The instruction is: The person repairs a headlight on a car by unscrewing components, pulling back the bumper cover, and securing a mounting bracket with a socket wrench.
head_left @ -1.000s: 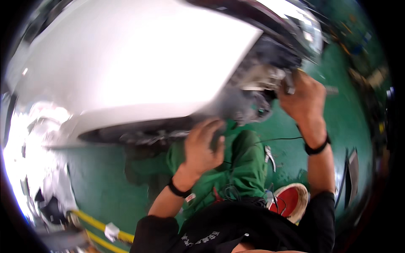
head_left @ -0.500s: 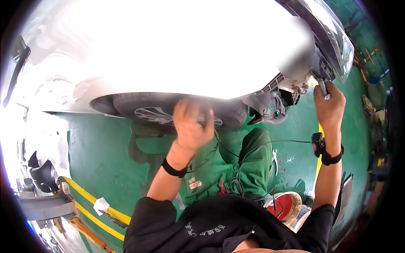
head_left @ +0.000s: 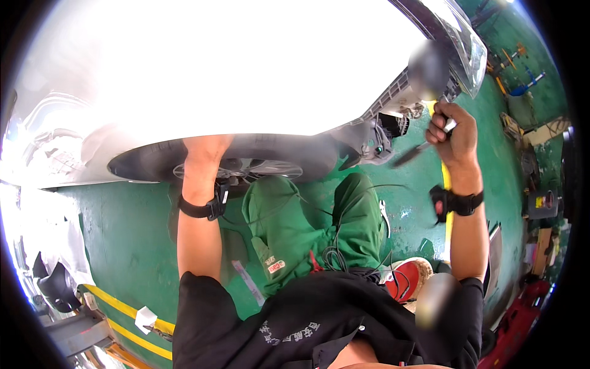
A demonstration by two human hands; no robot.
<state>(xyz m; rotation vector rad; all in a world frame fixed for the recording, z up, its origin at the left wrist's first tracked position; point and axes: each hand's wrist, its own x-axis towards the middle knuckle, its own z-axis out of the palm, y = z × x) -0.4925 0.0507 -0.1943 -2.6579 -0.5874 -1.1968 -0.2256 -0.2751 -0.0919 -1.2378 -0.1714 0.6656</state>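
My left hand (head_left: 208, 150) is at the lower edge of a white car's front fender (head_left: 258, 74), over the tyre and alloy wheel (head_left: 264, 167); its fingers are hidden at that edge. My right hand (head_left: 453, 135) is closed around a silver metal tool (head_left: 450, 125) near the headlight (head_left: 467, 49) and the exposed opening at the panel's front end. A blurred dark bar (head_left: 409, 157) extends down-left from that hand, too smeared to identify. Loose-looking dark plastic parts (head_left: 372, 141) show below the opening. Thin cables run between both wristbands and my waist.
Green floor (head_left: 123, 234) with yellow lines is beneath me. Silver pliers (head_left: 384, 218) and a red-lined bucket (head_left: 402, 277) lie by my right leg. Black plastic pieces (head_left: 55, 286) are at left. Tools (head_left: 522, 86), boxes and a red object (head_left: 516, 317) line the right side.
My left hand has moved left and up to the fender edge above the wheel. My right hand still grips the metal tool near the headlight; the dark bar now shows beside it.
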